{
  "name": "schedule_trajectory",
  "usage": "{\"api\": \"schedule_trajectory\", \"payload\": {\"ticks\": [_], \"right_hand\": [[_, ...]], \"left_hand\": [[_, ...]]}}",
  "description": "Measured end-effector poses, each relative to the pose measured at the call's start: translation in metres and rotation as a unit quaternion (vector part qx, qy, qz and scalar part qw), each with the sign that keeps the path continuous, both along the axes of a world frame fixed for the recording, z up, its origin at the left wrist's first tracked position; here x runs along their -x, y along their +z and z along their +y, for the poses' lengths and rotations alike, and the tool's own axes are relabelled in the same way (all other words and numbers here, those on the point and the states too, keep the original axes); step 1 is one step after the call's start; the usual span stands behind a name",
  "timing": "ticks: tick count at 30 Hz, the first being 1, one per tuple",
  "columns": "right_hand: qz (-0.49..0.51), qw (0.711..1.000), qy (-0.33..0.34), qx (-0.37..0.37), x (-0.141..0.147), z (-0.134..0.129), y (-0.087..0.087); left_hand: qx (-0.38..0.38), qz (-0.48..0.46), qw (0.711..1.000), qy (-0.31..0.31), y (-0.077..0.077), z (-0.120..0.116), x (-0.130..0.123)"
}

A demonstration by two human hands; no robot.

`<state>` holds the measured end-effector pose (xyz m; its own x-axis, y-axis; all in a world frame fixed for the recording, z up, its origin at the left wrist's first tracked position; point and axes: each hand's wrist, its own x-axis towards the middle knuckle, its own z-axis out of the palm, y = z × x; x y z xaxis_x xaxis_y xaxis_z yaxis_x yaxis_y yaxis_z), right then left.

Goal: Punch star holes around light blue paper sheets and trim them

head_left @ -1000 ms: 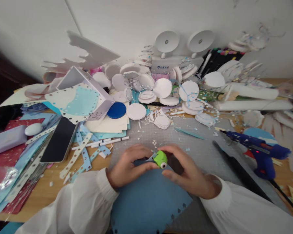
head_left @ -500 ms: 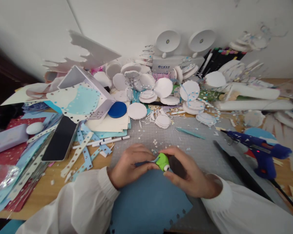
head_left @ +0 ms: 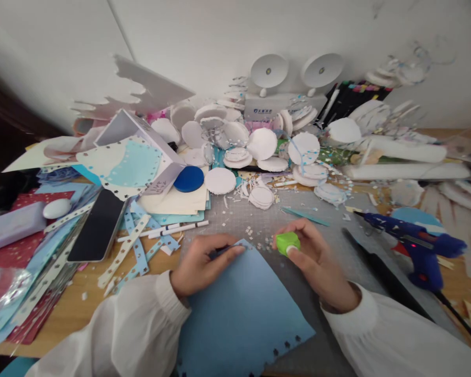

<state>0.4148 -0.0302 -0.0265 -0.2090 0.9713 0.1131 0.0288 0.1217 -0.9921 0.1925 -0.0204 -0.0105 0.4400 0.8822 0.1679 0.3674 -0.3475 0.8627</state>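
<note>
A sheet of blue paper tilts up toward me, with small flower-shaped holes along its lower edge and a few near its top corner. My left hand pinches that sheet near the top corner, thumb on the front face. Off the paper to the right, my right hand grips a small green craft punch, its thumb on the white button. The punch is apart from the sheet. Under both hands lies a grey cutting mat sprinkled with tiny punched paper bits.
A blue hot glue gun with a red light and a black-handled knife lie at right. Teal tweezers rest ahead. White foam discs pile up behind. A phone and punched paper strips are at left.
The green punch has come off the paper's top edge and moved right and slightly up in my right hand. The sheet's top corner now shows, still in my left hand.
</note>
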Motion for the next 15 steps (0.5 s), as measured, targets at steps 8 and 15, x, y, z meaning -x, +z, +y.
{"api": "schedule_trajectory", "payload": {"ticks": [8,15], "right_hand": [[-0.008,0.991,0.106,0.083,0.0072,-0.0056,0.0079],[-0.004,0.987,0.113,0.115,0.0069,-0.0067,0.0046]], "left_hand": [[0.069,-0.018,0.997,-0.036,0.0028,-0.0058,-0.0031],[0.034,-0.007,0.999,-0.027,0.0014,-0.0085,-0.0046]]}}
